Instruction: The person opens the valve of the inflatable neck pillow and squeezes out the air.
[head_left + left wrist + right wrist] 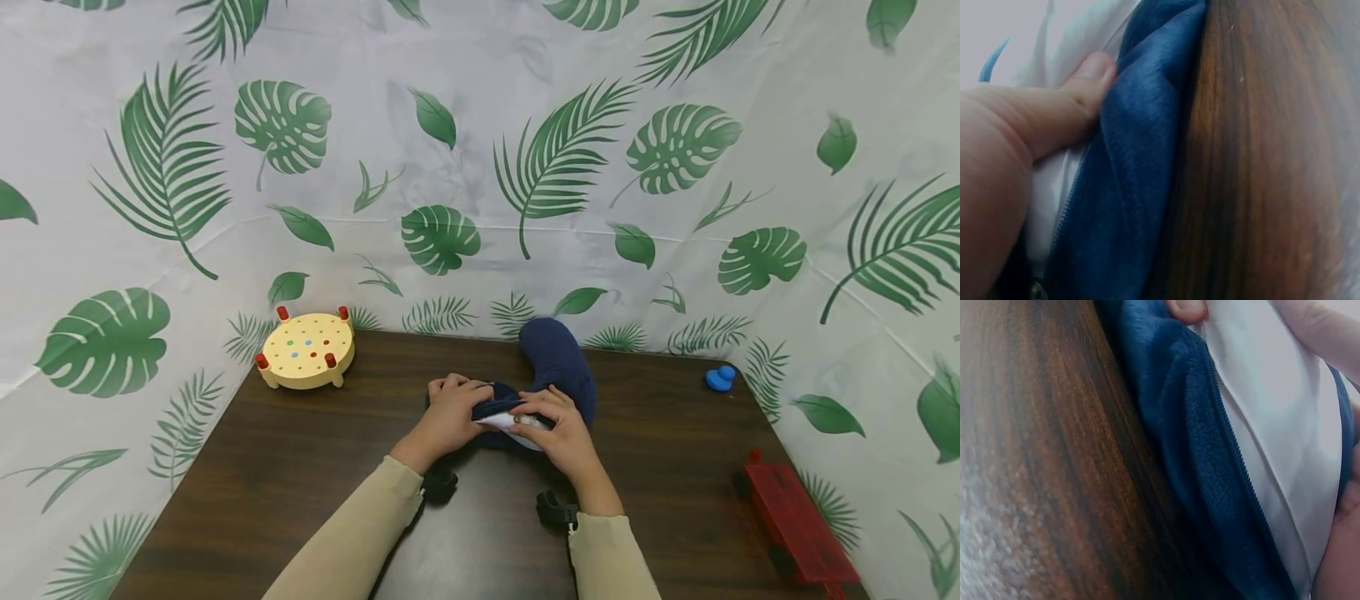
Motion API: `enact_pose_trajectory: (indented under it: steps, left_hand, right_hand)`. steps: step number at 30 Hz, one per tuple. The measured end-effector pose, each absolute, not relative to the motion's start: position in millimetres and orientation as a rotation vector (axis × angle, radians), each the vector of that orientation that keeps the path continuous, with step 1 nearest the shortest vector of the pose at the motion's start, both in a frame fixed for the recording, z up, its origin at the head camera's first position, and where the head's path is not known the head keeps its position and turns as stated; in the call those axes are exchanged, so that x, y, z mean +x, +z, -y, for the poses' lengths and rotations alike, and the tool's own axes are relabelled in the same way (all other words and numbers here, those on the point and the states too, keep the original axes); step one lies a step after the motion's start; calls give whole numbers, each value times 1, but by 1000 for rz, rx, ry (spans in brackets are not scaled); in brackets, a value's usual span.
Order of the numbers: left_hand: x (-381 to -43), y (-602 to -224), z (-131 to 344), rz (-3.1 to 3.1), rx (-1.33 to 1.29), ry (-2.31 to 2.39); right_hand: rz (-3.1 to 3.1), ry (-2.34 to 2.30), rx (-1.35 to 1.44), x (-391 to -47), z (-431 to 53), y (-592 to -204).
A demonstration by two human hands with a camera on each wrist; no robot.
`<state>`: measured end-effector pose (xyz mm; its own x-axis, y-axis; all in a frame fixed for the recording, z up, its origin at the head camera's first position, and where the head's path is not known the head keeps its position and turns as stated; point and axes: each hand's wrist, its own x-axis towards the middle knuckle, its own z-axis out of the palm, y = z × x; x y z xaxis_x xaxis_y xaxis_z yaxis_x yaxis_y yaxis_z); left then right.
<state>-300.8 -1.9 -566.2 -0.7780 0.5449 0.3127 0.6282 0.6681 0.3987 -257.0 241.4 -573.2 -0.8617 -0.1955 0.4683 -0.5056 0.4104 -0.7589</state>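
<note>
A navy, curved neck pillow (558, 362) lies on the table with its zipped side turned towards me. Its plush cover (1138, 144) is unzipped, and white inner fabric (1266, 419) bulges through the gap between the zipper edges. On the near left part, my left hand (450, 417) grips the cover, its thumb (1085, 84) pressed into the opening against the white fabric. My right hand (558, 429) holds the other side of the opening, fingers bent over the cover. In the left wrist view a zipper pull (1038, 290) shows at the bottom edge.
On the brown wooden table (652, 467), a round yellow pegboard (307, 346) with red pegs stands at the back left. A small blue knobbed piece (720, 379) lies back right, and a red wagon (798, 521) is at the right edge. A leaf-patterned sheet (465, 183) hangs behind.
</note>
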Motion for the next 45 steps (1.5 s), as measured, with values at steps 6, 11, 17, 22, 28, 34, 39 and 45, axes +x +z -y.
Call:
enact_pose_trajectory:
  steps: [6,11,17,22,28,34,39,45]
  left_hand:
    - [-300,-564,2,2672,-994,-765]
    - [-300,-562,2,2665,-1003,-794]
    - [-301,-563,2,2758,-976,-744]
    - [-301,-563,3,2897,-970,-783]
    - [-300,-563,4,3012,-928,-830]
    - [-301,-568,1,2973,-874,-740]
    - [-300,-568,-1,2933,-825,-707]
    - [-301,-568,-4,2908,-775,-758]
  right_hand:
    - [2356,1423,614,-257,-242,-570]
    - [2362,1432,614,-257,-244,-571]
    - [2382,1438,627,-258,-246,-575]
    - [2417,1432,628,-258,-248,-581]
    - [2437,1425,641,-259,-249,-585]
    - [2439,1430,633,-259,-248,-584]
    - [2432,1435,630,-258,-247,-583]
    - [2425,1437,626,-257,-247,-579]
